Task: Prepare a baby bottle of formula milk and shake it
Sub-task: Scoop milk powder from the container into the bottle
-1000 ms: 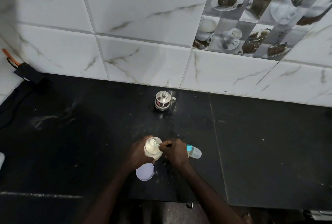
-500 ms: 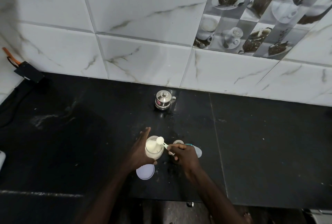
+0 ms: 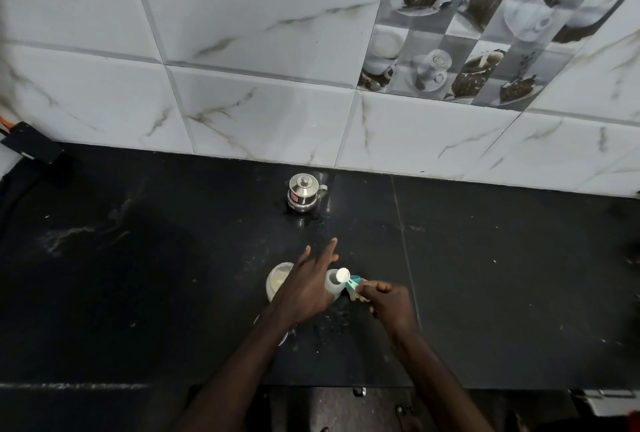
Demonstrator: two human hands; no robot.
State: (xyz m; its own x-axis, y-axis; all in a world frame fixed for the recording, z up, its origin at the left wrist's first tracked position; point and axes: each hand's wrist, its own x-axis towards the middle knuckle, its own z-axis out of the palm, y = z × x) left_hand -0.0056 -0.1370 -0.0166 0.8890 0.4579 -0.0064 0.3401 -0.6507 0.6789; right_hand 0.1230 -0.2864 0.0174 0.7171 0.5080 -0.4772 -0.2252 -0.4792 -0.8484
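An open formula container with pale powder stands on the black counter. Just to its right is the clear baby bottle, upright with its mouth open. My left hand lies between the two with straight fingers pointing away from me, its side against the bottle. My right hand pinches the handle of a small scoop heaped with white powder, held over the bottle's mouth. The teal bottle collar shows just behind the scoop handle.
The container's white lid lies on the counter, mostly hidden under my left forearm. A small steel lidded pot stands near the tiled wall. A black box sits at the far left. Spilled powder specks dot the counter by the bottle.
My left hand has let go of the formula container and moved right to the bottle. My right hand has carried the filled scoop from the container to above the bottle's mouth.
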